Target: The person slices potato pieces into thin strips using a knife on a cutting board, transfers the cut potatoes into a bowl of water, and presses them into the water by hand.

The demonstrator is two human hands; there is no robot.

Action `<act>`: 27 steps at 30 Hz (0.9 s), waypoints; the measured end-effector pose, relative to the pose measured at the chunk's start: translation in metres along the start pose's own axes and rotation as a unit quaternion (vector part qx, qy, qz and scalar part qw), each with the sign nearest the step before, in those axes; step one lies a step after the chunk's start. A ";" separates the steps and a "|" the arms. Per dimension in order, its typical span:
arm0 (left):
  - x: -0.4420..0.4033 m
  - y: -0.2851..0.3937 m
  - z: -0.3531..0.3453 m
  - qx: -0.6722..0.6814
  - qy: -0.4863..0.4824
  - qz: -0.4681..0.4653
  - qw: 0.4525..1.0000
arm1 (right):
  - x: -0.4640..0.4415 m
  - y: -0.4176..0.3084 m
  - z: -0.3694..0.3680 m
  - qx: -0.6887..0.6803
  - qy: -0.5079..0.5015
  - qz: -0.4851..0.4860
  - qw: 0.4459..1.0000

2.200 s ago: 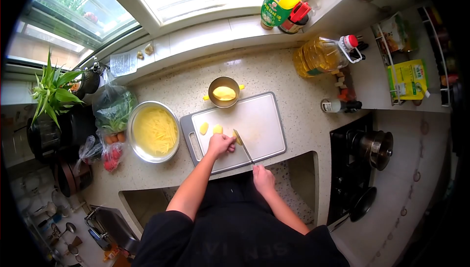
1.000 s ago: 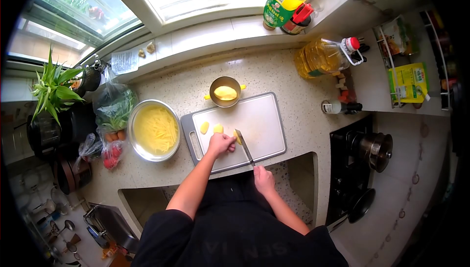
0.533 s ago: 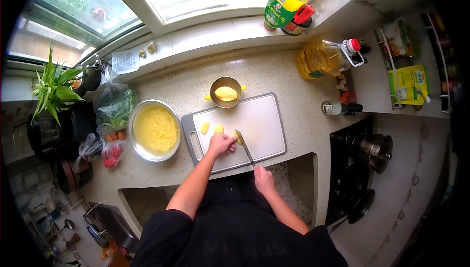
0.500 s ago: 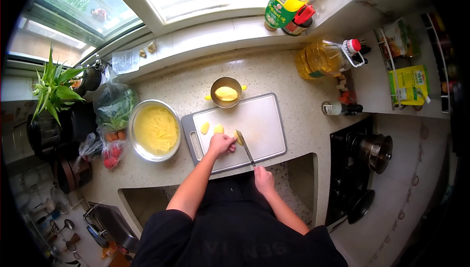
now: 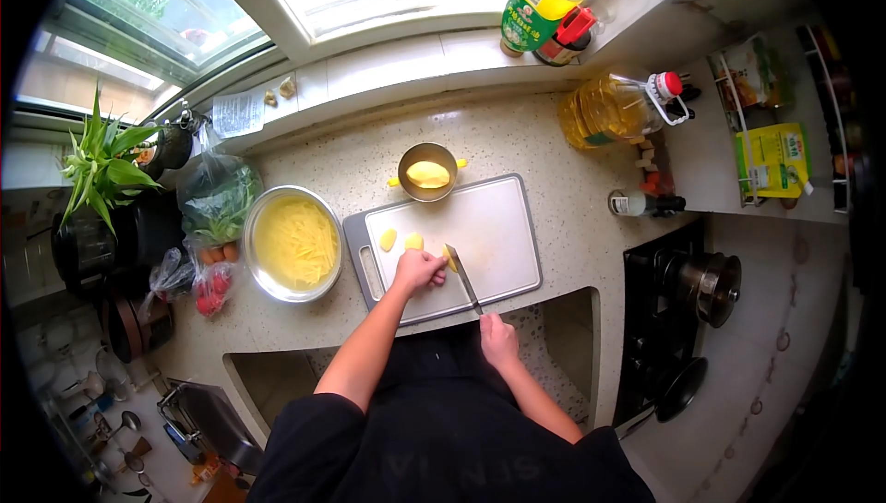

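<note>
My right hand (image 5: 499, 339) is closed around the handle of a kitchen knife (image 5: 466, 283), its blade angled up and left over the white, grey-edged cutting board (image 5: 503, 226). Curled at the board's lower middle, my left hand (image 5: 420, 270) holds a piece of potato (image 5: 449, 259) against the blade's left side. Two yellow potato slices lie on the board, one slice (image 5: 388, 239) to the left and another slice (image 5: 413, 242) just beyond my left fingers. Behind the board, a small metal pot (image 5: 427, 149) with yellow handles contains peeled potato (image 5: 428, 174).
A large metal bowl (image 5: 257, 283) of potato strips in liquid stands left of the board. Farther left are bagged greens (image 5: 221, 198) and bagged red vegetables (image 5: 213, 293). An oil jug (image 5: 604, 111) is at the back right; a stove (image 5: 651, 318) with pans is on the right.
The view has shifted very slightly. Both hands, the knife and the potato pieces look practically unchanged.
</note>
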State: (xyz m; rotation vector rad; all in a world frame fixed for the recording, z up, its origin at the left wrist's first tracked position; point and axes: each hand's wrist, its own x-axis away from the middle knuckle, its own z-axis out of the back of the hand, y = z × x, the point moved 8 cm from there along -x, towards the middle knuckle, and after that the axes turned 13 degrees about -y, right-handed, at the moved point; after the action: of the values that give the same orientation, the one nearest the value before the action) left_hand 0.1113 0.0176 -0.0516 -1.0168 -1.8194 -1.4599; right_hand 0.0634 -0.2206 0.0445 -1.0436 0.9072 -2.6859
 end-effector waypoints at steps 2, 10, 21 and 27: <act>0.000 0.000 0.000 0.000 0.000 0.000 1.000 | 0.000 0.000 -0.001 0.011 0.000 -0.007 1.000; 0.001 0.001 -0.001 0.003 0.001 0.000 1.000 | -0.007 -0.008 -0.001 0.051 0.002 -0.036 0.998; 0.000 0.000 0.000 -0.003 -0.002 0.006 1.000 | -0.009 0.001 0.000 -0.048 0.010 0.016 0.999; -0.005 -0.006 0.002 -0.003 -0.004 -0.006 1.000 | -0.006 0.003 -0.002 -0.028 0.009 0.015 0.999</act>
State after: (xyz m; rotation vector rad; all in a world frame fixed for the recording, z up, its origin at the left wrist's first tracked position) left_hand 0.1092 0.0178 -0.0593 -1.0168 -1.8317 -1.4708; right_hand 0.0663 -0.2206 0.0384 -1.0114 0.9976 -2.6644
